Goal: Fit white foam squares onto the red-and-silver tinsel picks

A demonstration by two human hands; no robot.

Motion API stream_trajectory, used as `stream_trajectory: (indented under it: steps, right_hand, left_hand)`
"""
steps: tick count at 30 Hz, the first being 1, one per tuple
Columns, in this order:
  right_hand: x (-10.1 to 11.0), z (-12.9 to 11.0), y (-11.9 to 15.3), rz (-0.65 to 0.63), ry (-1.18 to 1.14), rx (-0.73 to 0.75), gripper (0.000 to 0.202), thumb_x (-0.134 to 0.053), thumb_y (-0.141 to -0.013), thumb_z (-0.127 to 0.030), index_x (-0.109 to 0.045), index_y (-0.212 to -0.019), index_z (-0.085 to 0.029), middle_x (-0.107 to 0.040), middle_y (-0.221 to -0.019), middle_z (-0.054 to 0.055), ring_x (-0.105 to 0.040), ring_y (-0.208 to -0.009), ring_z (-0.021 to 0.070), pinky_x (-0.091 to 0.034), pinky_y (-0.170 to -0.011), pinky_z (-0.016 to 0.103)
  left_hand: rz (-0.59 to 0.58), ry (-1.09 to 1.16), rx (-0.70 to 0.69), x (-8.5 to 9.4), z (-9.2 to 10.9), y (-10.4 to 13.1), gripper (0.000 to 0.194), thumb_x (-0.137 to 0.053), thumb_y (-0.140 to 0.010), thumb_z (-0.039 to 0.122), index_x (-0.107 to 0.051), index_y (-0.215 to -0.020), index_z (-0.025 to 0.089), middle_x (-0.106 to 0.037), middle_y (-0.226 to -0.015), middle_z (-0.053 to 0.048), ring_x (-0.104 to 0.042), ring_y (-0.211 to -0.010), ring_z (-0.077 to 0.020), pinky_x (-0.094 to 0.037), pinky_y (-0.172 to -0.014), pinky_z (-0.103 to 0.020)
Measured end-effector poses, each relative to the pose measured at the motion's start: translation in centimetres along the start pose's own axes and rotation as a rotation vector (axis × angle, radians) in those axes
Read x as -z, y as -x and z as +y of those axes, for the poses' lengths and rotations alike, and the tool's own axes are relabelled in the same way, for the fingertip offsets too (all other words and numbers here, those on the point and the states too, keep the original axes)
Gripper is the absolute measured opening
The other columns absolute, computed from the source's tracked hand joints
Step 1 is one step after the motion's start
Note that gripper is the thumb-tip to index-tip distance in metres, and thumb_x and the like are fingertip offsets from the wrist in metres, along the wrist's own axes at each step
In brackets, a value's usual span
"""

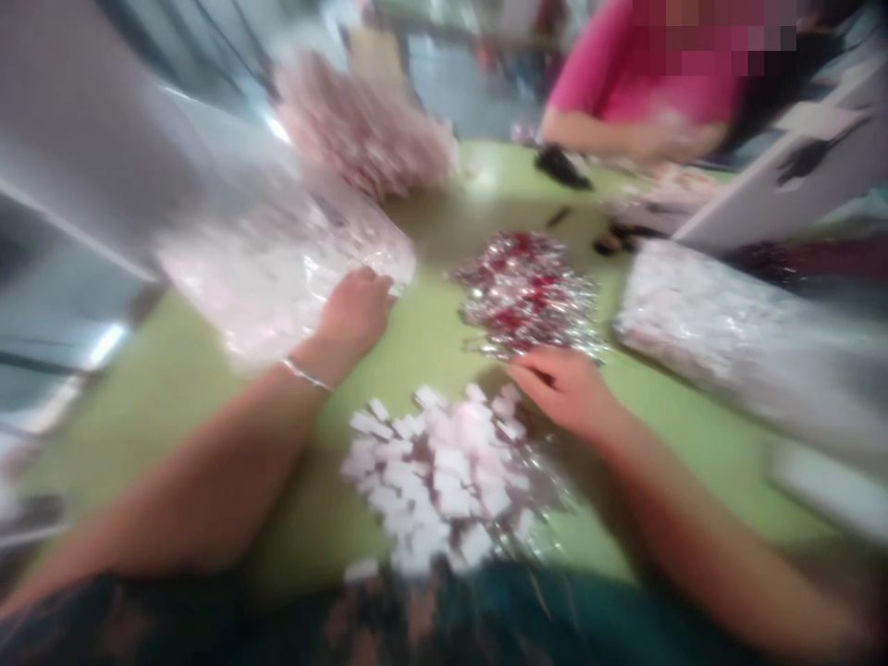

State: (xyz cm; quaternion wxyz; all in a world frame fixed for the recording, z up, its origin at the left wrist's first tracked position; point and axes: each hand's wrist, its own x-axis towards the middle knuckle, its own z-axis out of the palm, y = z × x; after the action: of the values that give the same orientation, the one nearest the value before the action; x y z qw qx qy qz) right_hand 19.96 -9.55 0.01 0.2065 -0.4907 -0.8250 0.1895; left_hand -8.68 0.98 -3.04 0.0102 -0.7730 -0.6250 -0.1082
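My left hand (357, 310) rests at the right edge of a clear plastic bag (277, 277) of whitish pieces, its fingers curled down on the plastic. Motion blur hides its fingertips. At the near edge of a heap of small shiny silver and red pieces (531, 291), my right hand (565, 388) has its thumb and fingers pinched together. What lies in that pinch, if anything, is too blurred to name. Closer to my body is a loose pile of small white tags (444, 472), with thin shiny pieces along its right side.
A pink bundle (367, 129) stands at the back of the green table (173, 398). Another filled plastic bag (708, 305) lies on the right, with a white block (829, 481) nearer. Across the table is a person in a pink top (603, 74), near a black object (561, 166).
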Motion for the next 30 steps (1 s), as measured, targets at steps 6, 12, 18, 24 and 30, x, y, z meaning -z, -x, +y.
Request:
stream_trajectory:
  steps: [6, 12, 18, 24, 30]
  right_hand:
    - [-2.1, 2.8, -1.8, -0.006, 0.459, -0.13, 0.016, -0.053, -0.094, -0.026, -0.068, -0.095, -0.02, -0.064, -0.099, 0.007, -0.058, -0.089, 0.0202, -0.036, -0.063, 0.028]
    - [-2.6, 3.6, -2.7, 0.051, 0.534, -0.171, 0.023, -0.046, -0.098, -0.027, -0.068, -0.096, -0.02, -0.064, -0.099, 0.008, -0.057, -0.09, 0.0211, -0.035, -0.063, 0.03]
    - [-2.5, 4.4, -2.5, 0.087, 0.551, -0.123, 0.021, -0.049, -0.097, -0.029, -0.068, -0.097, -0.02, -0.066, -0.097, 0.008, -0.057, -0.092, 0.0224, -0.036, -0.067, 0.031]
    - [-3.2, 3.6, -2.6, 0.036, 0.58, -0.092, 0.027, -0.044, -0.1, -0.029, -0.068, -0.094, -0.021, -0.064, -0.099, 0.008, -0.055, -0.092, 0.0222, -0.035, -0.065, 0.031]
    - [-2.8, 2.6, -2.2, 0.137, 0.502, -0.129, 0.022, -0.045, -0.097, -0.025, -0.065, -0.096, -0.018, -0.066, -0.102, 0.01, -0.059, -0.085, 0.0209, -0.033, -0.061, 0.03]
  left_hand:
    - [0.066, 0.116, -0.001, -1.0, 0.0, -0.1, 0.029, -0.046, -0.087, 0.022, -0.072, -0.099, 0.016, -0.068, -0.102, -0.014, -0.062, -0.099, -0.031, -0.048, -0.084, -0.041]
    - [0.128, 0.251, -0.053, -1.9, -1.2, -0.4, 0.034, -0.052, -0.079, 0.018, -0.072, -0.105, 0.014, -0.069, -0.104, -0.013, -0.062, -0.102, -0.028, -0.048, -0.092, -0.039]
    - [0.119, 0.311, -0.008, -1.8, -1.3, -0.3, 0.035, -0.054, -0.074, 0.015, -0.074, -0.102, 0.014, -0.069, -0.098, -0.012, -0.061, -0.099, -0.028, -0.049, -0.092, -0.038]
    - [0.112, 0.333, -0.028, -1.7, -0.7, 0.1, 0.038, -0.051, -0.074, 0.01, -0.074, -0.104, 0.016, -0.065, -0.101, -0.012, -0.061, -0.101, -0.0274, -0.048, -0.096, -0.041]
    - [0.123, 0.539, 0.063, 0.3, 1.3, 1.3, 0.029, -0.06, -0.077, 0.019, -0.073, -0.103, 0.016, -0.069, -0.097, -0.009, -0.063, -0.091, -0.0231, -0.05, -0.09, -0.038]
